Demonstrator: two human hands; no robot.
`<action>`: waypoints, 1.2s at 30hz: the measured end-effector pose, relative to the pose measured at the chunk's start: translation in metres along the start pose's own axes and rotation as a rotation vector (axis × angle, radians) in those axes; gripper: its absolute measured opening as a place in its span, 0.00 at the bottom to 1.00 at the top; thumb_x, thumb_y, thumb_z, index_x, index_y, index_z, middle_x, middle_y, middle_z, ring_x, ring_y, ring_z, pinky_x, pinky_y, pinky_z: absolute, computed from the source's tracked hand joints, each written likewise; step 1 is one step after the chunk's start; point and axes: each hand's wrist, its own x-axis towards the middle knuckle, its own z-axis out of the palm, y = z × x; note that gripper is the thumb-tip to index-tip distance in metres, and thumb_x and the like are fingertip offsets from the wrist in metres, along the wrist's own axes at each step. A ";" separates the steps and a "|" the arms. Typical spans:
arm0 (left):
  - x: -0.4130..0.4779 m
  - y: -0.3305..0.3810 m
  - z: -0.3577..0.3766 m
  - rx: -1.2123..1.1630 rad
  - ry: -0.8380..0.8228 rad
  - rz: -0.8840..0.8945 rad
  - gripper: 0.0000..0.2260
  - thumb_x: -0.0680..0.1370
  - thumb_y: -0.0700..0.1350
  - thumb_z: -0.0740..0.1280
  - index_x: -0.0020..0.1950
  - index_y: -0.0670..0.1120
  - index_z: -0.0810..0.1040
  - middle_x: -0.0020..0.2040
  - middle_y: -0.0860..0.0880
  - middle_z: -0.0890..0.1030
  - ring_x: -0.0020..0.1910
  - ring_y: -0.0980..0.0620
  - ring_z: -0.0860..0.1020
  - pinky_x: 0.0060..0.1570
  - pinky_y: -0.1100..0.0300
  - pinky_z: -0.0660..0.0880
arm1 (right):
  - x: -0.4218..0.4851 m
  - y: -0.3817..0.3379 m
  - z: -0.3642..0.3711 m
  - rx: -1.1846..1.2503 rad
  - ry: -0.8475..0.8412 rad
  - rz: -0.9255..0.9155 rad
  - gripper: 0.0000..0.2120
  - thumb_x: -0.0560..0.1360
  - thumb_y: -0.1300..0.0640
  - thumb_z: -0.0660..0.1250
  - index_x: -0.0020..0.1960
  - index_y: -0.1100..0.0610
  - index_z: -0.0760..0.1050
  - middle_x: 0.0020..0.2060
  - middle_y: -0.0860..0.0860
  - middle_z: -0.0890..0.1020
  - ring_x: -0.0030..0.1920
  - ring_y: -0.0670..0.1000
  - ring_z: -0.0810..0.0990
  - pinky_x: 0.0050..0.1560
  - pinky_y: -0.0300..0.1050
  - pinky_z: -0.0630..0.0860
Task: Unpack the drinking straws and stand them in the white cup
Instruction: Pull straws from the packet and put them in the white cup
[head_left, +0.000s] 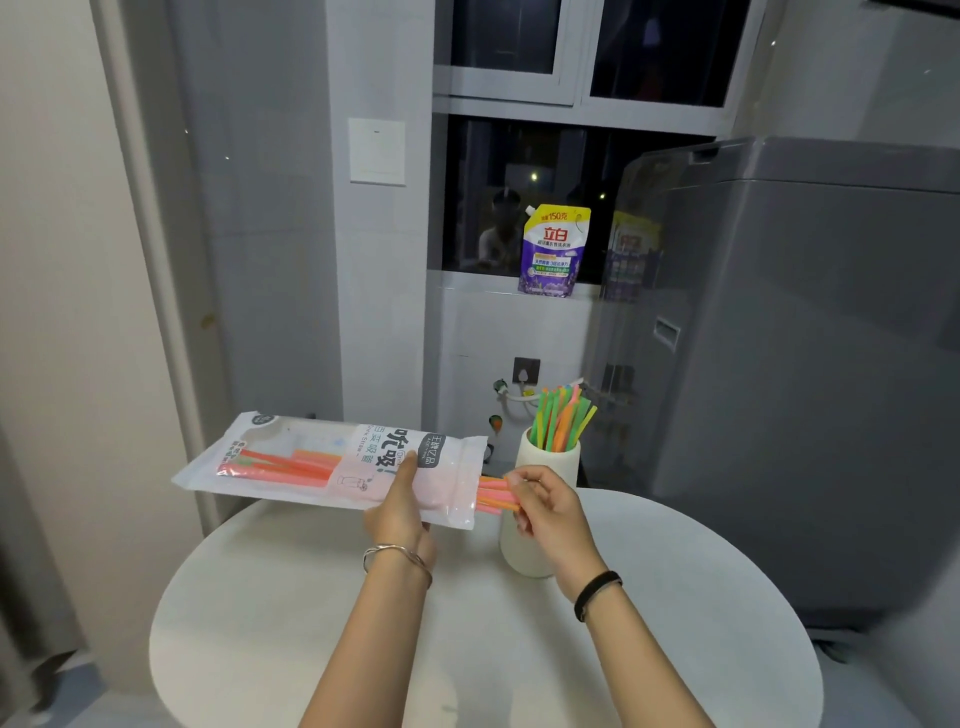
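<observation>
Holding the clear plastic straw packet (332, 462) level above the round white table (291, 613), the left hand (400, 512) is closed around its underside, thumb pressed on the printed label. Just beyond the packet's open end, the right hand (545, 506) pinches the protruding pink and orange straws (493, 493). Directly behind that pinch stands the tall white cup (545, 457), green and orange straws (563, 418) upright inside.

Dim, cool indoor light falls evenly, the dark window (524, 208) carries reflections, edges bend from the wide lens, and details look soft.
</observation>
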 end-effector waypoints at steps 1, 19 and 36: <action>0.002 0.002 -0.001 -0.011 0.002 -0.007 0.16 0.74 0.41 0.72 0.60 0.46 0.75 0.56 0.49 0.80 0.41 0.56 0.79 0.34 0.62 0.76 | 0.001 0.000 -0.004 0.001 0.027 0.004 0.06 0.78 0.60 0.62 0.46 0.62 0.74 0.29 0.53 0.69 0.27 0.47 0.65 0.28 0.34 0.64; 0.000 -0.011 -0.002 -0.133 -0.053 -0.128 0.20 0.78 0.39 0.67 0.70 0.42 0.72 0.66 0.44 0.78 0.41 0.54 0.78 0.25 0.64 0.79 | 0.004 -0.006 -0.010 0.284 0.384 0.015 0.12 0.76 0.55 0.65 0.35 0.56 0.75 0.24 0.46 0.74 0.25 0.43 0.71 0.26 0.34 0.68; 0.000 -0.019 -0.001 -0.129 -0.086 -0.179 0.21 0.79 0.38 0.65 0.72 0.42 0.70 0.69 0.43 0.75 0.55 0.46 0.77 0.66 0.39 0.69 | 0.009 -0.017 -0.034 0.278 0.454 -0.022 0.13 0.76 0.52 0.65 0.33 0.53 0.75 0.27 0.47 0.75 0.28 0.44 0.73 0.29 0.36 0.68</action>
